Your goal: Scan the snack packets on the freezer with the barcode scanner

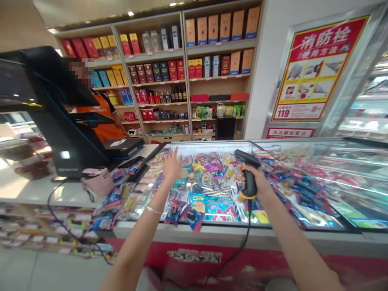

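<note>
My right hand [260, 180] is wrapped round the handle of a black and yellow barcode scanner [247, 159], held above a glass-topped chest freezer [194, 229]. A dark cord runs down from the scanner over the freezer's front. Stretched forward, my left hand [172, 165] has its fingers apart and holds nothing. It is over the left part of the freezer top; whether it touches the glass I cannot tell. Beneath the glass lie many colourful ice cream packets [209, 161]. Two small dark packets [192, 216] lie at the front edge, between my arms.
At the left stand a checkout terminal [72, 149], a pink pouch [97, 182] and a pile of blue packets [110, 202]. A person in an orange vest [100, 115] stands behind the terminal. Shelves of boxed bottles [172, 70] line the back wall. A trailing cable [60, 222] hangs off the counter.
</note>
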The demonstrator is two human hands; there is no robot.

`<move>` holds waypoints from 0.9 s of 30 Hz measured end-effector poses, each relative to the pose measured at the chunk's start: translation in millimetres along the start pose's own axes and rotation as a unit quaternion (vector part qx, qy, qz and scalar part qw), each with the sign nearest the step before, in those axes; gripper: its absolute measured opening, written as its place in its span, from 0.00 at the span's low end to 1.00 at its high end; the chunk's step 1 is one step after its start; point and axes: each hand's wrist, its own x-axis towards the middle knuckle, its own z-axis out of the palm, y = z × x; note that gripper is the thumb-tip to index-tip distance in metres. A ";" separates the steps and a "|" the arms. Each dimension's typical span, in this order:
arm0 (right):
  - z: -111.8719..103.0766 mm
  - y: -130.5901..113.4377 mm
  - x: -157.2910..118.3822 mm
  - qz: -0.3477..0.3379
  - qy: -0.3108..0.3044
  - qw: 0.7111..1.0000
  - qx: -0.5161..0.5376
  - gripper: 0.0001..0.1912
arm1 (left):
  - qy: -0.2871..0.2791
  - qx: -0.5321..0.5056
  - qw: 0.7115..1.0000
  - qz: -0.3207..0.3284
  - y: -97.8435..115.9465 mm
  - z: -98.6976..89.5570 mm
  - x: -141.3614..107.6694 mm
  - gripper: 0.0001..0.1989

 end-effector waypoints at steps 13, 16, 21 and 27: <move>99.4 124.5 23.9 0.203 -0.180 0.961 -0.056 0.07 | -0.056 0.082 0.992 -0.073 -146.3 19.8 25.0 0.25; 95.5 126.9 18.9 0.213 -0.191 0.956 -0.068 0.08 | -0.064 0.177 0.975 -0.116 -145.5 21.2 21.5 0.24; 95.7 125.5 17.3 0.214 -0.191 0.955 -0.078 0.08 | 0.017 0.238 0.949 -0.203 -149.3 24.8 16.3 0.30; 97.1 122.3 15.7 0.216 -0.196 0.953 -0.080 0.07 | 0.046 0.246 0.929 -0.272 -148.7 25.9 14.5 0.37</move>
